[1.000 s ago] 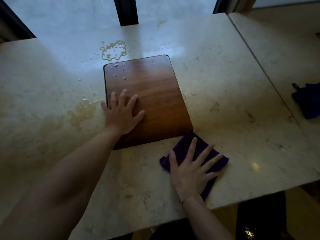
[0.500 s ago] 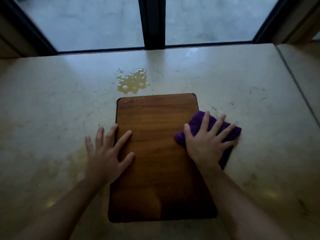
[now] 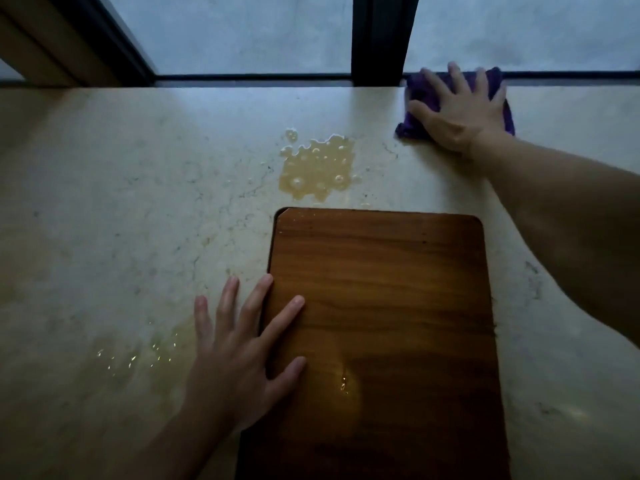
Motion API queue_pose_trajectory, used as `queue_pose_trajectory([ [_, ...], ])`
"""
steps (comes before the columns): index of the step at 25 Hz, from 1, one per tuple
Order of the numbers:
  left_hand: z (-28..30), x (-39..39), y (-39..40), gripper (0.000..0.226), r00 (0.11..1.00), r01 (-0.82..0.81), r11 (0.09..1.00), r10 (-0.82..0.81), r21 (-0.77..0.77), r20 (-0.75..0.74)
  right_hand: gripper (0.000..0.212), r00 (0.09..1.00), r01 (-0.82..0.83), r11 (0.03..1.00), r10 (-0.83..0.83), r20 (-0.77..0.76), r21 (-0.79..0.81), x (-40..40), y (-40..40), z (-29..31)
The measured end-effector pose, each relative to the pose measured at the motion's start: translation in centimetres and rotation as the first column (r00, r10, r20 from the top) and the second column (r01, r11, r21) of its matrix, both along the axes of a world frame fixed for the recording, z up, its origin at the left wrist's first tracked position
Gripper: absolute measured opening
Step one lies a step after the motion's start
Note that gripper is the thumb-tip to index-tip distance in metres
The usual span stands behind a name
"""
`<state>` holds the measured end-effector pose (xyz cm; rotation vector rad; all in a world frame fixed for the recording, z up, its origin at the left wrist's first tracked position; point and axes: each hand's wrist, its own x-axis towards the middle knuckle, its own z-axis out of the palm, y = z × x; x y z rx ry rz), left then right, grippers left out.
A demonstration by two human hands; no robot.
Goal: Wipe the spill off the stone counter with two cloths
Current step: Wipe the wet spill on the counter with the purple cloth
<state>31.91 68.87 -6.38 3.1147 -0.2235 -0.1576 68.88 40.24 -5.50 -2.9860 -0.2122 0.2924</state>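
A yellowish puddle [image 3: 317, 168] lies on the pale stone counter [image 3: 138, 202], just beyond the far edge of a wooden board [image 3: 398, 306]. A thinner wet smear [image 3: 138, 358] shows on the counter left of the board. My right hand [image 3: 457, 109] presses flat with spread fingers on a purple cloth [image 3: 414, 128] at the counter's far edge, to the right of the puddle. My left hand [image 3: 242, 348] lies flat with straight fingers, partly on the board's left edge and partly on the stone. Only one cloth is in view.
A window with a dark vertical frame post [image 3: 379, 39] runs along the counter's far edge. A few droplets sit on the board near its middle [image 3: 344, 382].
My right hand has slid the purple cloth from the board's right edge up to the counter's far edge. The view has moved forward, and my left hand stays at the board's left edge.
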Motion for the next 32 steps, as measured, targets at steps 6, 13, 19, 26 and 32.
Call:
queue_pose_trajectory([
  [6,0.0,-0.1,0.0,0.073,1.000,-0.016,1.000,0.016,0.003,-0.022,0.065,0.975,-0.222,0.975,0.223,0.009,-0.014,-8.5,-0.3,0.1],
  [13,0.1,-0.8,-0.2,0.074,0.999,-0.036,0.999,0.036,0.008,0.008,0.061,0.964,-0.264,0.964,0.265,0.031,-0.031,-32.4,-0.6,0.1],
  [19,1.2,-4.4,-0.4,0.068,0.997,-0.080,0.995,0.080,0.061,0.017,0.063,0.994,-0.098,0.995,0.098,-0.047,-0.011,-53.9,-0.8,0.8],
  [26,2.6,-9.4,5.2,0.070,0.977,-0.164,0.986,0.159,-0.025,-0.142,0.067,0.877,0.466,0.881,-0.472,-0.087,-0.085,-70.0,4.1,0.6],
  [32,1.8,-5.8,10.5,0.084,0.968,-0.244,0.963,0.235,-0.111,-0.086,0.077,0.695,0.690,0.719,-0.691,-0.201,-0.087,-68.9,14.6,0.5],
])
